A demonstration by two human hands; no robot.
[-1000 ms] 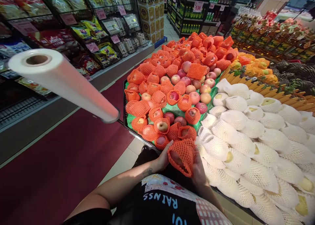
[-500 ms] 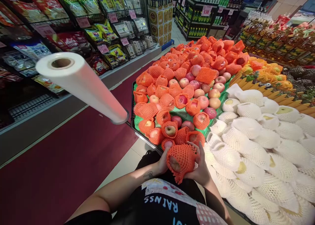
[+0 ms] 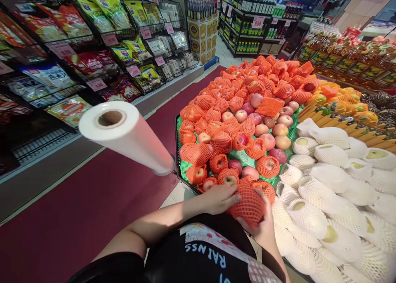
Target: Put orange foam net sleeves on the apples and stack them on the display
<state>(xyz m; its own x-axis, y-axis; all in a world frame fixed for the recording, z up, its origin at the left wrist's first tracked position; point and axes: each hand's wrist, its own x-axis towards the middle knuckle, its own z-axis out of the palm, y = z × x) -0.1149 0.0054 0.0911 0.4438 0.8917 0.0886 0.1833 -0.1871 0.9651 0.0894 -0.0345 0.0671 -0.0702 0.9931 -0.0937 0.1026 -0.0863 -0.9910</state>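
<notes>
An apple in an orange foam net [image 3: 248, 204] is between my two hands, just in front of the display's near edge. My right hand [image 3: 262, 225] is wrapped round its right side and underside. My left hand [image 3: 221, 199] grips the net's upper left side, thumb and fingers pressed together against it. Mesh covers the apple on the side facing me. Right behind lie more apples in orange nets [image 3: 229, 176] and some bare apples [image 3: 250, 173] on a green mesh liner [image 3: 244, 157].
White-netted fruit [image 3: 331, 184] fills the right side of the display. A large roll of clear bags [image 3: 130, 130] leans up from the left corner. Snack shelves [image 3: 93, 56] line the left beyond a dark red floor strip [image 3: 102, 208]. Bottles [image 3: 349, 64] stand at the back right.
The netted apple has turned and shifted right, its opening no longer facing me. My left hand has moved from its left side to its upper left. My view has tilted slightly.
</notes>
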